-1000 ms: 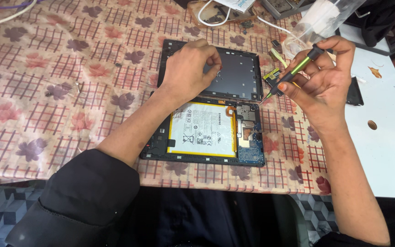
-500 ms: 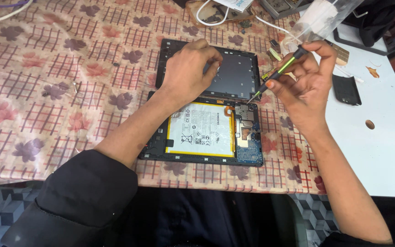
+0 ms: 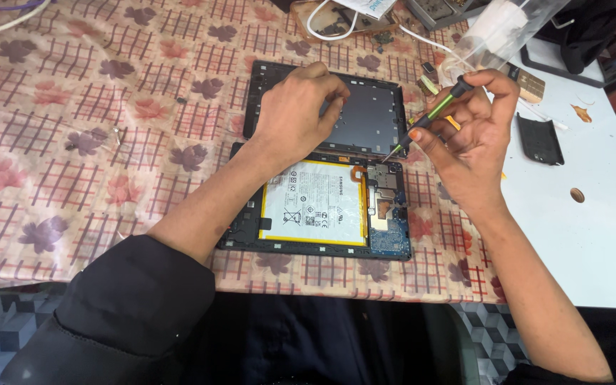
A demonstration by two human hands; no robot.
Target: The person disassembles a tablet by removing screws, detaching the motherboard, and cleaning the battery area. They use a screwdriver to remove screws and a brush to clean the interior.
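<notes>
Screwdriver [image 3: 429,116] tip lowered to tablet [image 3: 322,207] edge, gripped by right hand [image 3: 475,139]; left hand [image 3: 297,114] flat, pressing back cover [image 3: 368,117].

A small electronics repair workshop is suggested, set up on a household-style table. The opened tablet [image 3: 319,207], with its battery and circuit board laid bare, is taken as the landmark. A flowered, checked tablecloth [image 3: 94,128] is spread beneath it and to its left. Just above it, the detached dark back panel [image 3: 368,117] is laid. Farther above, white cables [image 3: 322,21] and loose parts are scattered. To its right, a white work surface [image 3: 593,235] is seen, on which a small black cover piece [image 3: 540,139] is placed.
</notes>
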